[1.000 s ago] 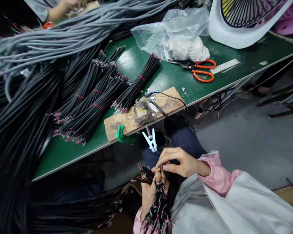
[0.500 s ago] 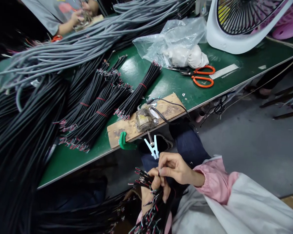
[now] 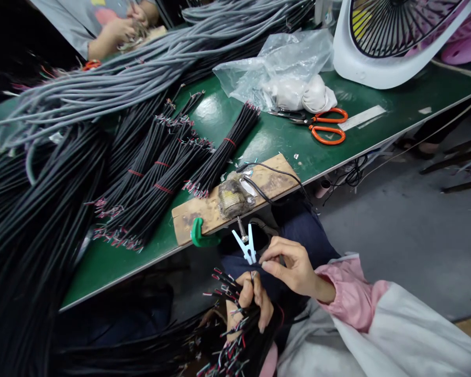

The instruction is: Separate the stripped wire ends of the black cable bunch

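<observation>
My left hand (image 3: 255, 301) is closed around a bundle of thin black cables (image 3: 255, 330), whose stripped ends show red, white and green wires. One cable tip stands up between its thumb and forefinger. My right hand (image 3: 292, 264) is just above and to the right, thumb and forefinger pinched; whatever lies between them is too small to make out. Close to those fingertips is a light blue clothespin (image 3: 246, 246) on the metal shaft (image 3: 240, 226) of a tape-wrapped, motor-like unit (image 3: 232, 198). That unit sits on a wooden board (image 3: 277, 178) at the table edge.
A green clamp (image 3: 200, 233) grips the board's left end. Tied black cable bundles (image 3: 163, 183) and grey cables (image 3: 141, 68) cover the table's left. Orange-handled scissors (image 3: 327, 125), a plastic bag (image 3: 275, 63) and a white fan (image 3: 377, 73) lie beyond. Another person's hands (image 3: 120, 31) work opposite.
My right hand has moved up and right, away from my left fingers, to beside the clothespin. My left hand still holds the cables and has barely moved.
</observation>
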`<state>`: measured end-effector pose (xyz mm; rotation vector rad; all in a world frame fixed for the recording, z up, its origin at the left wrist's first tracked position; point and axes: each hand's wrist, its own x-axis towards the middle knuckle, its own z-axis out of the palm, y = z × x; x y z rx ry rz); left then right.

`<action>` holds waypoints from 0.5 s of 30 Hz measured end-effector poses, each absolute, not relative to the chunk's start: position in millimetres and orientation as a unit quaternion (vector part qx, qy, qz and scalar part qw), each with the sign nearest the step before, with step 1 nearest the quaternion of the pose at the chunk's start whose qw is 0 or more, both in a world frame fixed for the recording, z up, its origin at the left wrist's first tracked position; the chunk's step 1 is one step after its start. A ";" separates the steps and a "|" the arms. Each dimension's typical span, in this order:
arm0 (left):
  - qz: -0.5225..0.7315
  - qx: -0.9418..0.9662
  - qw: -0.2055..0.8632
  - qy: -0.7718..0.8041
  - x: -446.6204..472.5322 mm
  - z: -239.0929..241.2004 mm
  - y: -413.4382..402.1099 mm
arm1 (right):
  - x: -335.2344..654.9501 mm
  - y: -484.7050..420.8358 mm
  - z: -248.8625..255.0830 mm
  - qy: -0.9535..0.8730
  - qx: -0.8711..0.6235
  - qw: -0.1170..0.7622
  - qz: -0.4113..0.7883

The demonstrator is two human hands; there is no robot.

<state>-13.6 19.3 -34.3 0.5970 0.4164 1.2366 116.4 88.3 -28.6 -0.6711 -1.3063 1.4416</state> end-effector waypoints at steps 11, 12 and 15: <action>0.569 0.279 0.748 0.194 -16.5 -43.4 17.3 | 118.3 81.0 -24.6 -0.648 -0.273 0.556 0.443; 0.577 0.275 0.742 0.201 -15.4 -43.8 16.0 | 118.2 80.6 -25.1 -0.649 -0.276 0.555 0.442; 0.586 0.269 0.732 0.221 -13.5 -44.8 12.3 | 118.1 78.8 -26.7 -0.647 -0.276 0.540 0.462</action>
